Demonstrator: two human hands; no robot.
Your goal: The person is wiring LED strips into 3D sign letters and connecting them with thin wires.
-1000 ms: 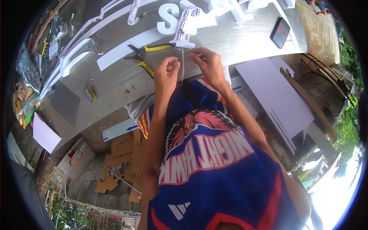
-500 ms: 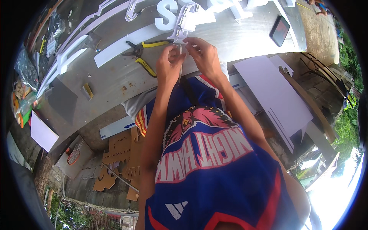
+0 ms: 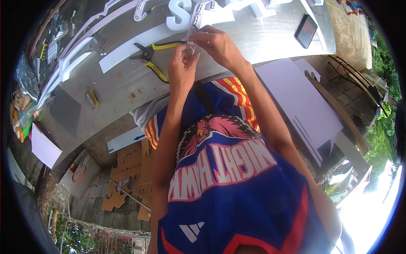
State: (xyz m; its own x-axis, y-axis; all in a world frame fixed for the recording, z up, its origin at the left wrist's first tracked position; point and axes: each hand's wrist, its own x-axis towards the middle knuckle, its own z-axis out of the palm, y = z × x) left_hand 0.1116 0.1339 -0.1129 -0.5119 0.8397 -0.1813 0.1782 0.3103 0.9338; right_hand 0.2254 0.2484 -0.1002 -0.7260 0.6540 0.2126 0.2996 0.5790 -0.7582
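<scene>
My left hand (image 3: 182, 70) is closed at the near end of a white sign letter, thumb and finger pinching a thin pale wire (image 3: 193, 48). Bent over from the right, my right hand (image 3: 220, 47) has its fingertips closed together just above that wire. Whatever is between them is hidden. The white letter (image 3: 196, 22) carries a row of small light modules and runs away from my hands. Left of my fingers lies a pair of wire strippers (image 3: 157, 71) with yellow and black handles, its jaws pointing left.
A white S-shaped letter (image 3: 178, 17) and other white letter parts lie along the metal table (image 3: 122, 91). A black phone (image 3: 305, 31) rests at the right. Plastic bags (image 3: 26, 78) crowd the far left. White sheets (image 3: 300, 101) and cut cardboard (image 3: 127, 169) sit below table level.
My right hand has moved left and slightly up, closer to the left hand and the letter's end. The wire tail that hung below my left hand no longer shows. The whole view has shifted slightly.
</scene>
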